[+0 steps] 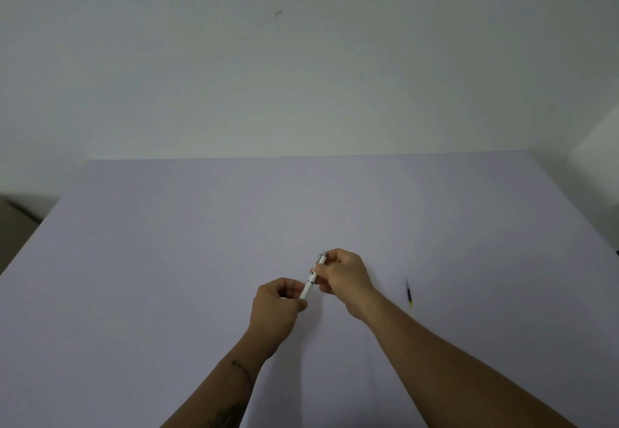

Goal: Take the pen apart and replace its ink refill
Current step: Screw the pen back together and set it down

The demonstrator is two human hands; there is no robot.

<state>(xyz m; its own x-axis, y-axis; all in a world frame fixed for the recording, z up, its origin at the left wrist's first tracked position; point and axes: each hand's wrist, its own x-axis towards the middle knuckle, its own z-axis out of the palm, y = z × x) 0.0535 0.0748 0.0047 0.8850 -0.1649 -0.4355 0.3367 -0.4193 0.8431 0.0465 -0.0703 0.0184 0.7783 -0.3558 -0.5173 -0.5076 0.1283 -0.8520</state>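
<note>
A white pen (311,281) with a dark band at its middle and a metal clip near its far end is held above the table, tilted from lower left to upper right. My left hand (278,305) grips its lower half. My right hand (345,278) grips its upper half around the clip end. The pen's tip is hidden inside my left fingers. A thin ink refill (409,293), dark with a yellow end, lies flat on the table to the right of my right hand, apart from it.
The pale lilac table (167,276) fills the lower view; its far edge meets a white wall (301,59). Its left edge drops to a brown floor (16,226). A small dark object (617,253) shows at the right border.
</note>
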